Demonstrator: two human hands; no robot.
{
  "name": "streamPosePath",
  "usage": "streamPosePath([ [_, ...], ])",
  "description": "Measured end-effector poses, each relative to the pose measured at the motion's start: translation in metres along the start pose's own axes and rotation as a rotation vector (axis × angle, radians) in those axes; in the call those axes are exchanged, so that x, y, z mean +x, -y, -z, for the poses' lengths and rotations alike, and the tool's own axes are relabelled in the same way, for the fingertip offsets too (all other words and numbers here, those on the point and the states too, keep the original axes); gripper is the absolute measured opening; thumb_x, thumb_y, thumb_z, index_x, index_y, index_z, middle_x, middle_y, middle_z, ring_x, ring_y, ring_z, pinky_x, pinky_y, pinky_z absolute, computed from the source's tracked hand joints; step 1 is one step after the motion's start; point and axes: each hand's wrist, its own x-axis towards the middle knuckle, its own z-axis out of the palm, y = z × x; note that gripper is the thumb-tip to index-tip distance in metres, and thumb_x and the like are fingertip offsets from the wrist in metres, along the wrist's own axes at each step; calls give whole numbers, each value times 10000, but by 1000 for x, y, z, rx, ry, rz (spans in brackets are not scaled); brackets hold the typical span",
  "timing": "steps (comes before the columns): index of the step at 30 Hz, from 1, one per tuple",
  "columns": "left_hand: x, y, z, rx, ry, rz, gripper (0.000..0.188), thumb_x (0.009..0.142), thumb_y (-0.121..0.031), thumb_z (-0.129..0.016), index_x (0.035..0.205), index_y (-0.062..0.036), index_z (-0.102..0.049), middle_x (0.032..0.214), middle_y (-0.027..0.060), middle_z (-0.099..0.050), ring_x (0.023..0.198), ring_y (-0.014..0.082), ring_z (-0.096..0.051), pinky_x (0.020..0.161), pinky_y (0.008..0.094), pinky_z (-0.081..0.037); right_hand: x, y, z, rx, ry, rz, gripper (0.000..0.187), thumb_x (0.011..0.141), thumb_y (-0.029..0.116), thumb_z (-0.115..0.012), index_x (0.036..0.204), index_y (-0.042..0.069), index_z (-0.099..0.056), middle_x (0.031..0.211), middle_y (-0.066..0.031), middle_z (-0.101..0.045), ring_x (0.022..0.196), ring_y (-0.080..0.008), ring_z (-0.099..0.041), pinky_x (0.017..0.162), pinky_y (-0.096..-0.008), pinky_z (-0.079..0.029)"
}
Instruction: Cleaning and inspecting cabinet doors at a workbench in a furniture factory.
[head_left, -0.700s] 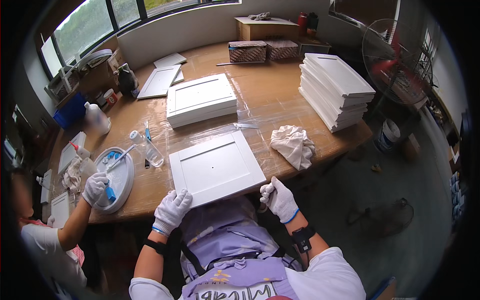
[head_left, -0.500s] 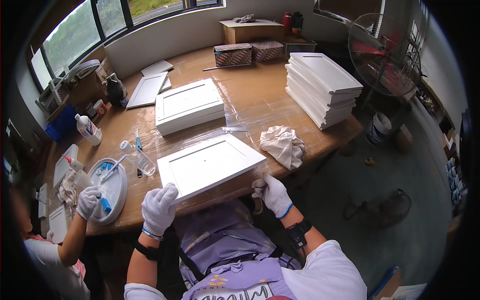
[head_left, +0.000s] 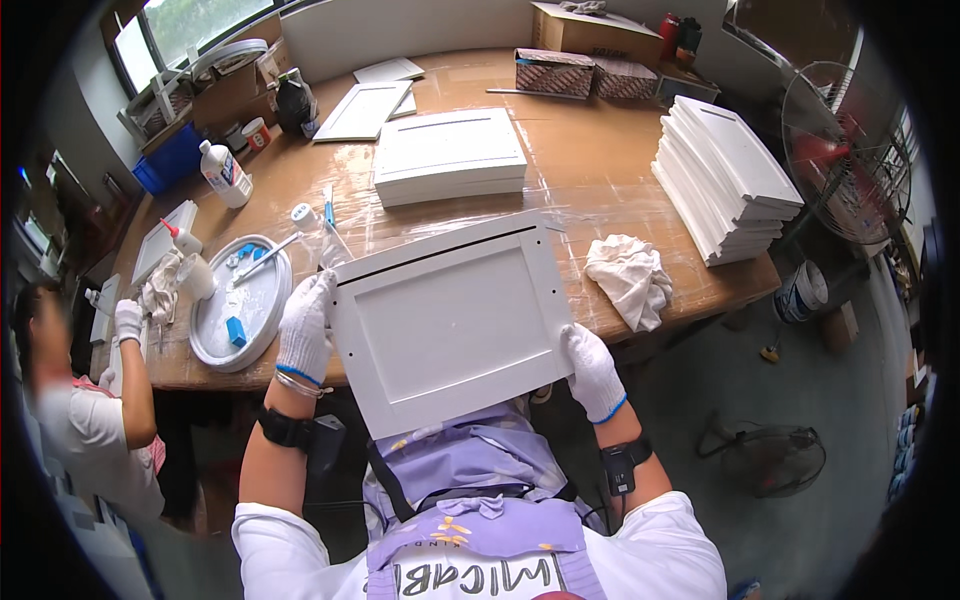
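A white panel (head_left: 455,335) with a recessed centre and small dark holes along its sides is held up in front of me, tilted, with a dark groove along its far edge. My left hand (head_left: 304,328), in a white knit glove, is closed on its left edge near the far corner. The right edge is gripped low down by my right hand (head_left: 592,372), gloved the same way. Just past the panel, a clear bottle with a white cap (head_left: 302,215) is partly hidden. A crumpled cream cloth (head_left: 630,280) lies on the table to the right.
A low stack of panels (head_left: 450,155) and a taller one (head_left: 722,190) stand on the brown table (head_left: 590,180). At left, a round white tray (head_left: 215,325) holds a blue block (head_left: 236,331). A co-worker's gloved hand (head_left: 128,320) is beyond it. A fan (head_left: 840,150) stands right.
The panel has risen off the table and tilted toward me. My right hand, before below its edge, now grips its right side. The co-worker's hand has left the tray, moving left. The view has shifted.
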Motion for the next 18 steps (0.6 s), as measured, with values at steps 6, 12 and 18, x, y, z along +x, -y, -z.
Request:
streamPosePath([
  [6, 11, 72, 30, 361, 103, 106, 414, 941, -230, -583, 1282, 2, -539, 1013, 50, -661, 784, 99, -595, 660, 245, -478, 8, -32, 5, 267, -229, -217, 395, 1004, 297, -489, 1198, -39, -564, 963, -113, -666, 759, -175, -662, 626, -284, -551],
  [12, -13, 72, 8, 1332, 100, -301, 505, 827, -253, -676, 1275, -49, -561, 1299, 188, -574, 1239, 345, -507, 1021, 415, -418, 10, -55, 6, 216, -272, -262, 409, 1007, 307, -481, 1203, -43, -561, 1009, -138, -661, 852, -200, -676, 763, -314, -568],
  [18, -9, 102, 20, 1478, 125, -459, 591, 838, -339, -630, 1338, -47, -512, 1413, 253, -441, 1344, 456, -337, 1152, 523, -197, 30, -1, 11, -1470, -197, 7, 342, 948, 357, -558, 1009, 36, -659, 910, -167, -679, 780, -280, -666, 686, -395, -542],
])
